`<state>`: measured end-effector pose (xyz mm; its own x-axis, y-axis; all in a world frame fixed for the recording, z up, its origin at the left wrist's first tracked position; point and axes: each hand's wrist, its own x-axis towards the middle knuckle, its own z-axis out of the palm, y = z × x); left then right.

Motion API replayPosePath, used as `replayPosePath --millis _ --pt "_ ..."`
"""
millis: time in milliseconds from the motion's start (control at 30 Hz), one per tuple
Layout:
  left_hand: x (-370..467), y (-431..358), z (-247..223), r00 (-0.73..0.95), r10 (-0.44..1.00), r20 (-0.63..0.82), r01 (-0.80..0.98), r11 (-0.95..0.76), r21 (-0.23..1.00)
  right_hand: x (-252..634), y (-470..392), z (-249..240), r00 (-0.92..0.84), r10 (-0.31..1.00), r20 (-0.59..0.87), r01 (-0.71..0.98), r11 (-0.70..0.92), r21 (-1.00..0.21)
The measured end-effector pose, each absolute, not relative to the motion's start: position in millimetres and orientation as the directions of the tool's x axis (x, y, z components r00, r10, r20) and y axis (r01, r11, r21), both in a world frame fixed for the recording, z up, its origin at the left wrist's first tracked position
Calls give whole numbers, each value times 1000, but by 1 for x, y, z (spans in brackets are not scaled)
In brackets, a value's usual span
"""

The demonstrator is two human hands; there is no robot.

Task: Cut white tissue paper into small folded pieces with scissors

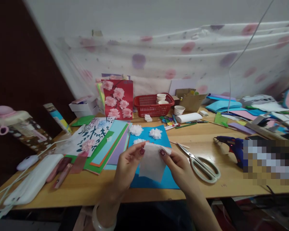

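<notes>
White, thin paper hangs in front of me, its upper edge pinched at the left corner by my left hand and at the right by my right hand, thumbs against fingertips on both. Its lower part hangs free over a blue sheet, where I count three white paper flowers.

The table's front edge runs just below the sheet. On the right, scissors lie near my right hand, with bare wood between them and the glue gun; on the left, a stack of coloured paper sits near the sheet.

Farther back I have a red basket holding white paper cups, and beside it another cup.
</notes>
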<state>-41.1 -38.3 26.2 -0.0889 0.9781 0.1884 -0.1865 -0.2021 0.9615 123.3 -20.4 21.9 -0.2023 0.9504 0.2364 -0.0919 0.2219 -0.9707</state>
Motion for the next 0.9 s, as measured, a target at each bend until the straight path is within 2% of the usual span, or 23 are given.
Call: replayPosePath --millis 100,200,300,567,767,900 --pt "-41 -42 28 -153 963 223 -207 -252 945 126 -19 20 -252 950 185 -133 156 -979" --pt "-40 -44 31 -232 929 289 -107 -320 942 127 -20 21 -290 941 174 -170 128 -977" --pt "-38 -44 34 -241 917 318 -38 -336 941 125 -22 25 -290 937 196 -153 157 -976" --pt "-36 -41 35 -223 930 291 -83 -316 945 125 -26 29 -265 921 284 41 305 -952" --pt "-36 -40 32 -234 932 277 -59 -298 953 126 -27 29 -273 922 274 95 309 -946" --pt "-36 -40 30 -273 929 249 -87 -281 956 123 -27 29 -268 925 271 59 296 -953"
